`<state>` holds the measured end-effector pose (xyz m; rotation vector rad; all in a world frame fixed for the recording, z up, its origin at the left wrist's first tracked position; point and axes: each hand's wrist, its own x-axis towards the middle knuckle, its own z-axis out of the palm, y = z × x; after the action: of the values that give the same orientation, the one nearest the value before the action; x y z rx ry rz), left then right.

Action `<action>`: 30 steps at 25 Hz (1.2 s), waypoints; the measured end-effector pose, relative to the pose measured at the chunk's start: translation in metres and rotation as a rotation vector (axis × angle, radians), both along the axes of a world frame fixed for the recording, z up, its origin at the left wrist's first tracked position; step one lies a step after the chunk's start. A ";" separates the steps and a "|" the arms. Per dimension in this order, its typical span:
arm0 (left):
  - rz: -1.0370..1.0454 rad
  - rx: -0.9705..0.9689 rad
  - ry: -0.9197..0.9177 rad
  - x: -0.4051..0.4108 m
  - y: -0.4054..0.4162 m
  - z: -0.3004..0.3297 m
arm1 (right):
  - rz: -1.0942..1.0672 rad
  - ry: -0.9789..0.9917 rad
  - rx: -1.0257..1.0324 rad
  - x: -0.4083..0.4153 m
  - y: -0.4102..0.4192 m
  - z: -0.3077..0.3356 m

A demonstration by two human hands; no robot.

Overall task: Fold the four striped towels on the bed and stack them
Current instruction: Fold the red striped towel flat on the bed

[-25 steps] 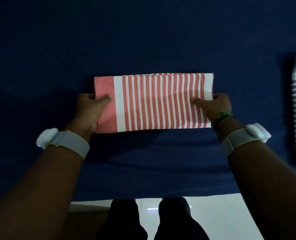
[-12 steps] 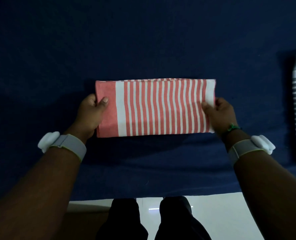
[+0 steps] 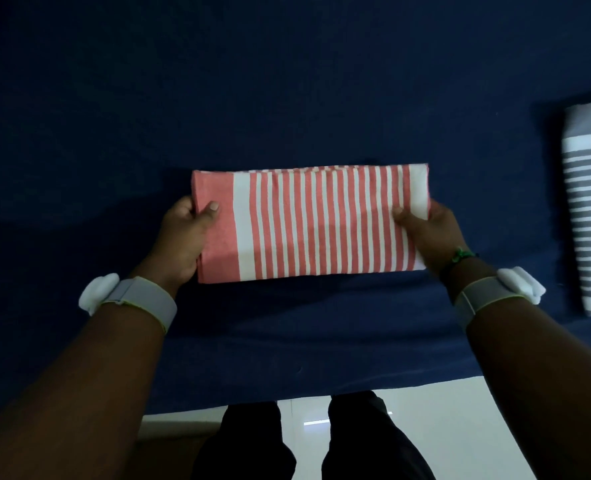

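A folded red-and-white striped towel (image 3: 313, 221) lies in the middle of the dark blue bed (image 3: 287, 81), a neat rectangle with its long side across the view. My left hand (image 3: 183, 237) grips its left end, thumb on top and fingers tucked beneath. My right hand (image 3: 429, 233) grips the right end the same way. A folded grey-and-white striped towel (image 3: 590, 209) lies at the far right, partly cut off by the frame edge.
The bed's near edge (image 3: 321, 398) runs across the bottom, with pale floor (image 3: 425, 427) below it. My dark trouser legs (image 3: 304, 441) stand against that edge. White sensor bands sit on both wrists.
Both hands went from resting on top of the red towel to gripping its ends, fingers slipped beneath. The towel has shifted slightly nearer to me.
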<state>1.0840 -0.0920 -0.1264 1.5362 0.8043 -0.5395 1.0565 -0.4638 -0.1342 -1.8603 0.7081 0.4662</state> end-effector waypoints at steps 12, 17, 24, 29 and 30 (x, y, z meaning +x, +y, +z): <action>-0.078 0.058 0.135 0.023 -0.001 0.002 | -0.082 0.064 -0.045 0.006 -0.010 -0.013; -0.169 0.044 0.106 0.032 -0.025 0.003 | -0.137 -0.052 0.056 -0.009 -0.020 -0.012; -0.125 0.098 -0.107 0.026 -0.102 0.015 | -0.234 -0.101 0.092 -0.030 -0.077 -0.003; -0.204 0.051 -0.186 0.040 -0.197 0.022 | -0.324 -0.216 -0.010 -0.043 -0.165 0.020; -0.226 0.051 -0.208 0.046 -0.219 0.025 | -0.343 -0.227 -0.037 -0.049 -0.183 0.025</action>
<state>1.1302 -0.3112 -0.1010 1.7105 0.4921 -0.5161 1.0075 -0.6467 -0.1092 -1.7454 0.8621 0.0203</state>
